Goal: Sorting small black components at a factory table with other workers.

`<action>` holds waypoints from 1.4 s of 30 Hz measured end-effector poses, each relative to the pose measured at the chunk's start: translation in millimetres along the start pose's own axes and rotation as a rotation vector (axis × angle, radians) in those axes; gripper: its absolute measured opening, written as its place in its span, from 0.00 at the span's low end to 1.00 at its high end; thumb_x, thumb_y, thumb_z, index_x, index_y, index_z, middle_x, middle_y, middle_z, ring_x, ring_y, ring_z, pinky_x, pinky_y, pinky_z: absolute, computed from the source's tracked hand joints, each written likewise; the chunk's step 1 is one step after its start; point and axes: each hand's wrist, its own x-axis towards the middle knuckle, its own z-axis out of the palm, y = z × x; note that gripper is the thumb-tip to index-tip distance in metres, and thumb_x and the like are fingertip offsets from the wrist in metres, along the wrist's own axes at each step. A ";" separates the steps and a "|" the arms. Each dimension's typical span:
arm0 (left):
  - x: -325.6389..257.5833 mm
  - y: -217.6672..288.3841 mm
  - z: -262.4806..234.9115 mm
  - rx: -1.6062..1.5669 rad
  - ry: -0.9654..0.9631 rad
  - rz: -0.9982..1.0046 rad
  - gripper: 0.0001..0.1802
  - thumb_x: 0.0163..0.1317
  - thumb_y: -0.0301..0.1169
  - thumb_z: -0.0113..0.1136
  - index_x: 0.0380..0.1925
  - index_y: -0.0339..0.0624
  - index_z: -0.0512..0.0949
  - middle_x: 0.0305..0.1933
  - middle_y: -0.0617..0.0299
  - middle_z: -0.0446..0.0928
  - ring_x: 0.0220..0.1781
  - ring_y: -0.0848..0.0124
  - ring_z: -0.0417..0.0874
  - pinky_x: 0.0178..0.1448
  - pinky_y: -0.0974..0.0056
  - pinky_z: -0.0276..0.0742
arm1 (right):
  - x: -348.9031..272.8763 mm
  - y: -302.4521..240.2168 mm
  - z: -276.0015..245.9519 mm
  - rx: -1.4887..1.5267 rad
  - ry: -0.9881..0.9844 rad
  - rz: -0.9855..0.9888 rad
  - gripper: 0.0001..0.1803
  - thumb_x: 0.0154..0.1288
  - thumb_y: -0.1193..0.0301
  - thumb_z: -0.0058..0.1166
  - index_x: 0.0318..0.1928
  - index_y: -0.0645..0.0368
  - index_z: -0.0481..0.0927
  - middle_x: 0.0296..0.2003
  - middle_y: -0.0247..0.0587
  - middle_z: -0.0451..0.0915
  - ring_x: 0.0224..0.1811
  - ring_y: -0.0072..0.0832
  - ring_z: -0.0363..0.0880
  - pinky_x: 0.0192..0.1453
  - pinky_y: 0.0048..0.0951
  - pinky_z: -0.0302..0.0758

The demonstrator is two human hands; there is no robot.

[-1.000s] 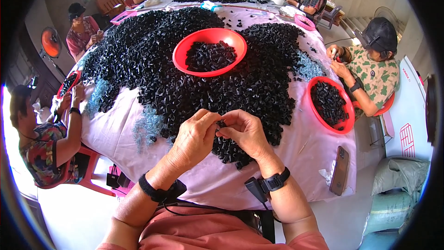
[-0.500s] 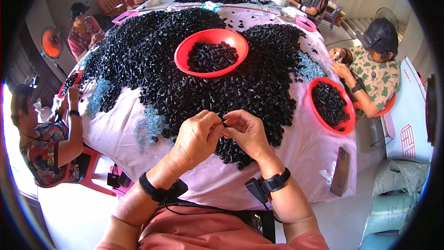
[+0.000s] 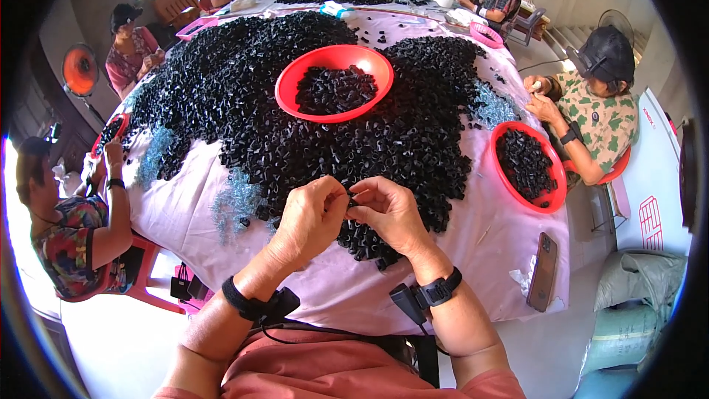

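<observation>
My left hand and my right hand meet at the near edge of a large heap of small black plastic pieces. Both are closed, thumbs and fingertips pinched around one small black plastic piece, mostly hidden by the fingers. Beyond them, on top of the heap, rests a red bowl with many black pieces inside. A pile of clear bluish slivers lies on the cloth left of my left hand.
Another red bowl of black pieces stands at the right, with a phone nearer me on the pink cloth. A co-worker sits at the right, another at the left. Sacks lie on the floor at right.
My pinched fingers have shifted slightly left and turned a little around the small black plastic piece. The bowls and heap stay as they were.
</observation>
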 end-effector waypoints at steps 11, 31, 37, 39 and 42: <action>-6.3 4.4 5.1 0.214 0.109 0.302 0.02 0.58 0.18 0.57 0.30 0.33 0.77 0.28 0.49 0.77 0.28 0.52 0.83 0.30 0.58 0.78 | -2.6 -3.7 4.3 0.024 0.061 0.010 0.13 0.62 0.81 0.62 0.47 0.65 0.79 0.39 0.40 0.83 0.42 0.22 0.84 0.49 0.25 0.83; -3.7 1.5 2.9 0.037 0.097 0.110 0.02 0.59 0.20 0.58 0.31 0.32 0.78 0.27 0.52 0.81 0.27 0.67 0.86 0.32 0.65 0.80 | -0.2 1.0 2.5 -0.058 0.045 -0.067 0.14 0.59 0.83 0.64 0.47 0.63 0.81 0.38 0.36 0.84 0.42 0.19 0.83 0.50 0.24 0.83; -5.9 3.6 5.5 0.171 0.154 0.226 0.02 0.58 0.20 0.59 0.31 0.33 0.77 0.26 0.52 0.79 0.26 0.60 0.84 0.30 0.64 0.79 | -0.8 -0.7 3.9 0.016 0.057 -0.021 0.14 0.59 0.83 0.63 0.46 0.64 0.80 0.38 0.36 0.83 0.42 0.20 0.83 0.50 0.25 0.83; -7.2 5.0 4.9 0.196 0.144 0.233 0.02 0.57 0.20 0.59 0.30 0.33 0.77 0.25 0.52 0.78 0.26 0.59 0.83 0.29 0.62 0.78 | -1.4 -1.0 4.3 0.034 0.063 -0.010 0.14 0.59 0.83 0.63 0.46 0.64 0.80 0.38 0.36 0.83 0.42 0.20 0.83 0.50 0.25 0.83; -7.1 5.0 3.1 0.201 0.136 0.208 0.02 0.56 0.20 0.59 0.29 0.33 0.77 0.25 0.50 0.78 0.25 0.59 0.83 0.28 0.61 0.77 | -2.1 -0.9 4.1 -0.012 0.062 -0.015 0.13 0.60 0.83 0.63 0.46 0.64 0.80 0.38 0.37 0.83 0.41 0.20 0.83 0.49 0.25 0.83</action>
